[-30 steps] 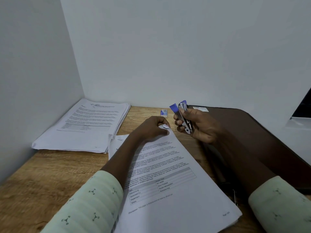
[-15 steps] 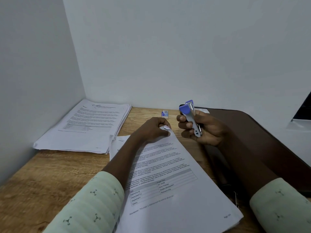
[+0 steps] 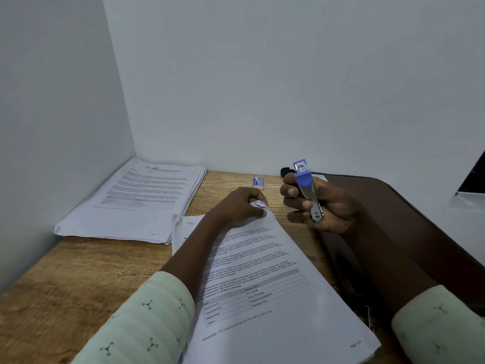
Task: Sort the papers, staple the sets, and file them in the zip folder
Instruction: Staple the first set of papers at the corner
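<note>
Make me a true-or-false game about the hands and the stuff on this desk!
1. The right hand holds the blue stapler. True.
2. The blue stapler is clamped on the paper set. False: it is held up, apart from the paper.
3. The left hand pinches the paper set's top corner. True.
4. The paper stack lies on the brown folder. False: it lies on the wooden table, in the left corner.
5. A small box lies on the wooden table near the wall. True.

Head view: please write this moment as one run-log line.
left hand: pinches corner of paper set | right hand: holds stapler, apart from paper set | zip folder: lies at right
</note>
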The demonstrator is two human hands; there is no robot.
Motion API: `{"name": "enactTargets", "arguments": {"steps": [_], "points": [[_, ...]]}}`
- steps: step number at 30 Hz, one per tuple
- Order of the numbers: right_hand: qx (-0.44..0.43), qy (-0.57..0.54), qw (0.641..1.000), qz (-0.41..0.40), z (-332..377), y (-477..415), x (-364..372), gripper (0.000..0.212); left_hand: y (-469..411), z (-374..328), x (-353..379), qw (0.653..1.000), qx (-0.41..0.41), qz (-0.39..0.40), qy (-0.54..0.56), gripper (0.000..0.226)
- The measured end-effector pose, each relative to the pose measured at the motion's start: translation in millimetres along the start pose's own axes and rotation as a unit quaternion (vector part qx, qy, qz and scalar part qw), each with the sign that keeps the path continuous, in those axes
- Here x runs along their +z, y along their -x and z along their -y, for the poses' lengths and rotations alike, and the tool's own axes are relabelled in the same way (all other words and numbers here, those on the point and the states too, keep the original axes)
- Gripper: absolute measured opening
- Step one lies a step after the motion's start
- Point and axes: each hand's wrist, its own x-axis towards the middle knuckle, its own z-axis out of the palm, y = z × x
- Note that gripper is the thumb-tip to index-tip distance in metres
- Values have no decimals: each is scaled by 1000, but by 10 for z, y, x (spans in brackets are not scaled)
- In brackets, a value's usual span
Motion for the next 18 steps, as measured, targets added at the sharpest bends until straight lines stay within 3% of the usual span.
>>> {"name": "enactTargets", "arguments": {"steps": [9,13,18], "points": [[18,11,1000,-20,2,8,-18,20,-1,-16,7,1000,-4,-1,-8,11],[22,-1,998,-54,-53,13,-67,52,-17,5,10,1000,-1,-3,-13,11],[38,17,998,38,-10,-5,-96,18,-29,35,12,1000,2,-9,-14,14]]}}
